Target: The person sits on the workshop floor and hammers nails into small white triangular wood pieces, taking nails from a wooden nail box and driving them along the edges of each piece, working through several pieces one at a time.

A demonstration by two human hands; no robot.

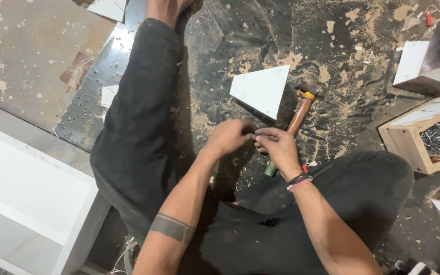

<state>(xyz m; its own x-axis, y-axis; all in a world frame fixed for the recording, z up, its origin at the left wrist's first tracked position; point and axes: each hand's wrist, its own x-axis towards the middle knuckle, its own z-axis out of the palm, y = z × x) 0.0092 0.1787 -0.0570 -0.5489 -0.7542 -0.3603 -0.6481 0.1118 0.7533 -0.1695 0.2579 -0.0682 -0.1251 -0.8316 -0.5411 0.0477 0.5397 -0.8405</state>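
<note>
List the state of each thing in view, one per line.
left hand: fingers pinched, meeting right hand
right hand: fingers pinched; what they hold is too small to tell
hammer: lying on floor, unheld
white triangular panel: flat on floor
wooden box: open, holding nails
white cabinet: open side up

You're over a dark floor [260, 30] littered with sawdust; a white cabinet [31, 198] sits at eight o'clock, a wooden box of nails [413, 147] at three o'clock.

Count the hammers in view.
1. A wooden-handled hammer with a dark metal head lies on the dusty floor beside the white triangular board; the right hand covers part of its handle. Others may be hidden.
</note>
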